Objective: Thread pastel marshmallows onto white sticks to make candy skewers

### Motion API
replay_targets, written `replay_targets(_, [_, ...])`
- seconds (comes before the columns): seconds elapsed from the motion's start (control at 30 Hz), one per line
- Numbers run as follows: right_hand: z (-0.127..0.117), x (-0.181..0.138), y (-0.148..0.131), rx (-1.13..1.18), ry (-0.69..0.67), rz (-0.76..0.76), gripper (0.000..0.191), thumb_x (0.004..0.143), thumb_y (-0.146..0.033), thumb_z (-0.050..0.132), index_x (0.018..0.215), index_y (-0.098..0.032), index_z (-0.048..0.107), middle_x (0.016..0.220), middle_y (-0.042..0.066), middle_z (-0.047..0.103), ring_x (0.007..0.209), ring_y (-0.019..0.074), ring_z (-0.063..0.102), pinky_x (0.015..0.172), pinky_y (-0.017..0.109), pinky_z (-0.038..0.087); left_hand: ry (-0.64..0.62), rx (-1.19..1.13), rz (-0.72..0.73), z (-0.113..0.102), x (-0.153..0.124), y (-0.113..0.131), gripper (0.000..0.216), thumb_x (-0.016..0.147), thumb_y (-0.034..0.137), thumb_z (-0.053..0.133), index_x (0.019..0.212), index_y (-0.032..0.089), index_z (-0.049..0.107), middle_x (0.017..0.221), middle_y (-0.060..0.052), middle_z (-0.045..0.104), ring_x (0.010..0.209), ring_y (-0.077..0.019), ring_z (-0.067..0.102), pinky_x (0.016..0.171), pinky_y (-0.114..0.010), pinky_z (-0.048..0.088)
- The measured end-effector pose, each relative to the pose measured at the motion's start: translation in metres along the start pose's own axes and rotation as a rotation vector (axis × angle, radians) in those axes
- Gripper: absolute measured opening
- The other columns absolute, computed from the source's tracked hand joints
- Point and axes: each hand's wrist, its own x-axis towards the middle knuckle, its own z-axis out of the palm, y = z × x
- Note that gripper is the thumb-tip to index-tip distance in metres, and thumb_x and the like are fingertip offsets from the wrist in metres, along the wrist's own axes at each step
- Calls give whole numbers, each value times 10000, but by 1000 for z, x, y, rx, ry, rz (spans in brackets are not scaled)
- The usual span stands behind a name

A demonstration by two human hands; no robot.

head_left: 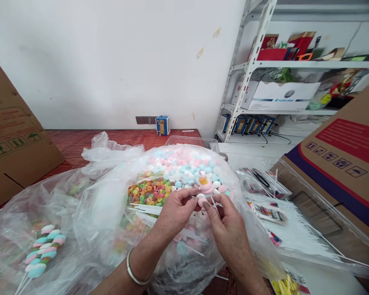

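“Where the two hands meet, what does each one have?”

“The left hand (pixel 176 211) is pinching a pale candy (pixel 201 200) between thumb and finger. The right hand (pixel 226 223) has a white stick (pixel 214 201) tucked in its bent fingers, thumb against the candy. An orange-topped swirl (pixel 205 185) sits just above, at twelve o'clock; whether it's joined on, I can't tell.”

“Why so close together?”

“Probably to steady something small. Working over the open bag (pixel 242 213) should also let dropped pieces land among the soft candies (pixel 184 157).”

“And farther out?”

“Spare sticks (pixel 147 208) lie at nine o'clock beside the ring candies (pixel 150 191), likely for easy reach. Two candy skewers (pixel 49 254) rest on plastic between eight and nine, perhaps kept aside to avoid squashing.”

“Any writing?”

“At one o'clock, a white box (pixel 283 96) seems to read ‘Ayusi Ink’. The ten o'clock carton (pixel 21 123) shows glass, arrow and umbrella marks; its lettering is too blurred. The two o'clock carton (pixel 347 141) bears a row of handling symbols.”
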Motion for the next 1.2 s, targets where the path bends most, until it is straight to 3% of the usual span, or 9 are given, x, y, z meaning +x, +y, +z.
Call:
replay_targets(0.1, [5,-1,-1,35,15,59,279,948,-480,521,909,-210,574,808,1,664,695,154,585,617,251,435,-15,-47,-1,-1,-9,4,268,796,267,681,1036,170,753,863,-44,739,818,-182,688,740,-296,575])
replay_targets(0.27, [10,-1,0,92,17,70,319,931,-512,533,926,-197,585,830,15,674,705,158,589,622,246,452,-65,-123,93,-4,-11,-7,322,780,236,731,1085,139,698,1005,-92,751,952,-192,701,904,-312,540])
replay_targets(0.47, [9,-6,-1,3,1,-5,371,970,-485,458,1048,-179,652,961,56,717,837,184,654,714,248,500,23,-123,-9,-7,-8,-12,303,781,231,716,1070,148,674,779,-32,740,706,-138,684,688,-247,544])
replay_targets(0.73, [9,-53,24,-247,77,-105,355,991,-435,430,1093,-220,693,1057,71,761,924,217,718,755,256,530,302,-158,37,-24,2,-12,389,689,189,725,1068,153,642,787,-16,729,727,-145,703,660,-230,533])
replay_targets(0.9, [17,-58,28,-282,75,-152,365,1002,-430,402,1058,-221,695,996,84,768,836,221,723,706,269,540,317,-122,73,-24,3,-16,366,689,186,705,1050,156,647,776,-17,725,749,-150,697,657,-226,523])
replay_targets(1.2, [19,-56,21,-299,50,-114,388,1017,-435,359,1037,-226,686,983,74,766,860,215,723,686,255,517,302,-23,125,-21,0,-19,276,732,161,668,1007,147,638,825,-45,725,766,-149,697,675,-228,539])
